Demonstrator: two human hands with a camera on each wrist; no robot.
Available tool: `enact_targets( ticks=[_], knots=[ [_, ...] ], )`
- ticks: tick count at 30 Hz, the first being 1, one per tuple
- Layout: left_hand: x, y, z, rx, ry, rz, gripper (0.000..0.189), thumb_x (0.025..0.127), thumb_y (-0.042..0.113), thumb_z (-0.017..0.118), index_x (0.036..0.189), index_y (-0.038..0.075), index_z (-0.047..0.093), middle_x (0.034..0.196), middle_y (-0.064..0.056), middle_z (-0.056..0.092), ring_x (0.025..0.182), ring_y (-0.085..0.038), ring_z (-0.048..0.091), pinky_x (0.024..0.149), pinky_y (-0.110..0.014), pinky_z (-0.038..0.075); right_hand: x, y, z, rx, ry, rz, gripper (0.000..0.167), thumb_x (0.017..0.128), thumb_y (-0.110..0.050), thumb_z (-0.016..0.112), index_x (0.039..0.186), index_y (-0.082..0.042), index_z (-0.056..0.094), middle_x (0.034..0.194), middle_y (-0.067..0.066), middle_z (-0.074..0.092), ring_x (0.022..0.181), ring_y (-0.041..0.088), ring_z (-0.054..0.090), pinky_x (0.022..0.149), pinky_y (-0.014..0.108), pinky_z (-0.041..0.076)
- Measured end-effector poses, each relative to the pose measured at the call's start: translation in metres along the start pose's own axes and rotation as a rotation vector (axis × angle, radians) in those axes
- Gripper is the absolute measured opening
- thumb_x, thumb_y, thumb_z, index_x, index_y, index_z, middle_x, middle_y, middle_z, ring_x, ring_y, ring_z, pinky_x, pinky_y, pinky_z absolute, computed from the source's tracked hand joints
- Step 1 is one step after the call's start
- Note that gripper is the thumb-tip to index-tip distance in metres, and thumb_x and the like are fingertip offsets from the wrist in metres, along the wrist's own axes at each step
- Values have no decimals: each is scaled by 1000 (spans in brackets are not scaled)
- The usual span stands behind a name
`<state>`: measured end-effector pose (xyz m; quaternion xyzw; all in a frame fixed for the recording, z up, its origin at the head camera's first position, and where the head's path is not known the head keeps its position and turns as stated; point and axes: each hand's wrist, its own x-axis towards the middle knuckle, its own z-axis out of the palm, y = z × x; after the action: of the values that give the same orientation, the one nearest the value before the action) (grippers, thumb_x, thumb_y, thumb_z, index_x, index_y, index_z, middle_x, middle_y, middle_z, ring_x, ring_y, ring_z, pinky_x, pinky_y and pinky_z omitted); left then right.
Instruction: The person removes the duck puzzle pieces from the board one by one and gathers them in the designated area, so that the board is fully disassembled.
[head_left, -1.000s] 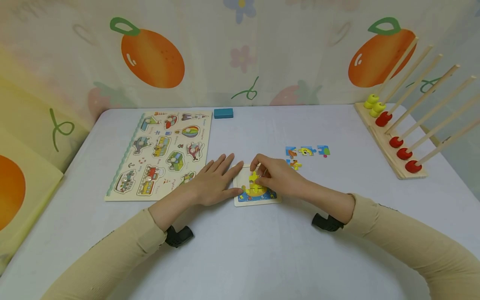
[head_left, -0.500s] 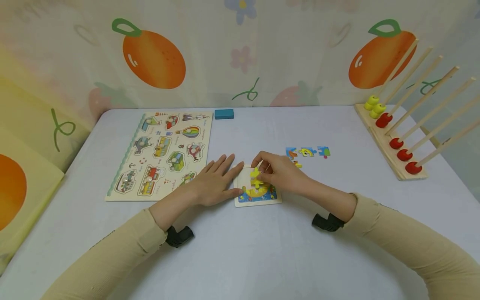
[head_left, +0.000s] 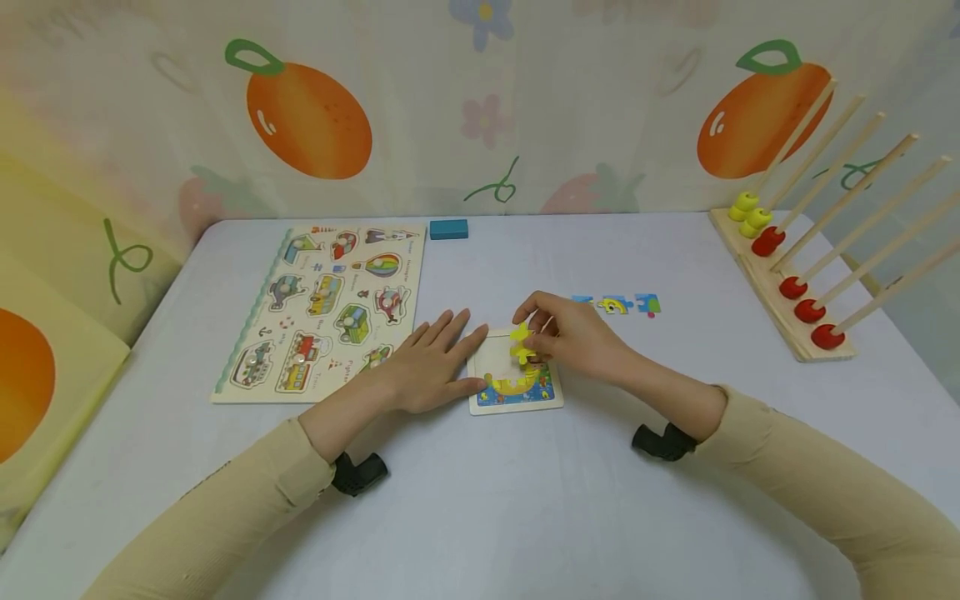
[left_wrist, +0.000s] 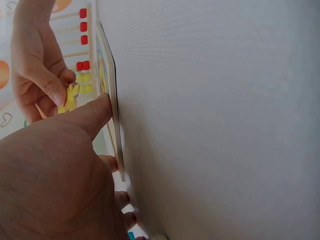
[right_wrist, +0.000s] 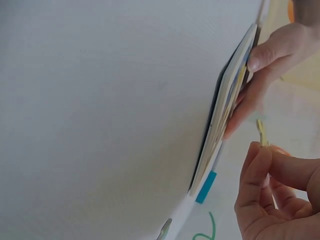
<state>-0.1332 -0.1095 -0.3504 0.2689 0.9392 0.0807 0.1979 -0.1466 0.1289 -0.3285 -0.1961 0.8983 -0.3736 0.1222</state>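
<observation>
Yellow puzzle piece (left_wrist: pixel 71 96) between pinched right fingers (right_wrist: pixel 256 170)

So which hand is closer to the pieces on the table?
Right. The right hand, pinching a yellow piece, is close to the loose pieces, partly hiding them; the left hand is farther left, touching the puzzle tray.

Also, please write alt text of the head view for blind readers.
A right hand pinches a yellow puzzle piece over a partly filled puzzle tray, which the left hand touches. A picture board lies left, loose pieces and a beaded peg stand right.
</observation>
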Motion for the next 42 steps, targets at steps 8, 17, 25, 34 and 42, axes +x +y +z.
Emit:
enact_targets(
  ticks=[8, 17, 25, 34, 42],
  knots=[
    [1, 0, 1, 2, -7, -9, 77, 100, 60, 39, 161, 23, 9, 169, -10, -3, 158, -33, -4, 127, -56, 6, -1, 6, -8, 33, 8, 20, 25, 92, -6, 67, 117, -9, 63, 97, 11, 64, 72, 21, 61, 68, 31, 59],
    [1, -1, 1, -10, -3, -3, 77, 100, 60, 40, 161, 23, 9, 169, -10, -3, 157, -34, -4, 127, -56, 5, -3, 13, -21, 56, 27, 47, 24, 93, -6, 65, 117, -8, 63, 98, 13, 62, 72, 25, 65, 72, 36, 61],
    [2, -1, 2, 1, -3, 1, 77, 100, 60, 39, 161, 23, 8, 169, -10, -4, 158, -32, -5, 128, -55, 5, -7, 18, -39, 117, 54, 76, 25, 94, -7, 65, 119, -5, 62, 99, 15, 59, 75, 25, 71, 66, 29, 59],
    [2, -1, 1, 1, -7, -2, 77, 100, 59, 39, 161, 23, 7, 169, -10, -4, 157, -32, -5, 128, -55, 4, -11, 29, -55, 72, 97, 97, 26, 94, -7, 64, 120, -6, 62, 100, 15, 60, 76, 24, 71, 69, 31, 62],
    [2, -1, 1, -2, 0, -3, 77, 100, 59, 40, 161, 23, 8, 169, -10, -4, 158, -33, -5, 127, -56, 4, -13, 41, -65, 15, 96, 131, 27, 96, -9, 63, 122, -7, 61, 103, 15, 61, 79, 25, 70, 67, 24, 58]
  ],
)
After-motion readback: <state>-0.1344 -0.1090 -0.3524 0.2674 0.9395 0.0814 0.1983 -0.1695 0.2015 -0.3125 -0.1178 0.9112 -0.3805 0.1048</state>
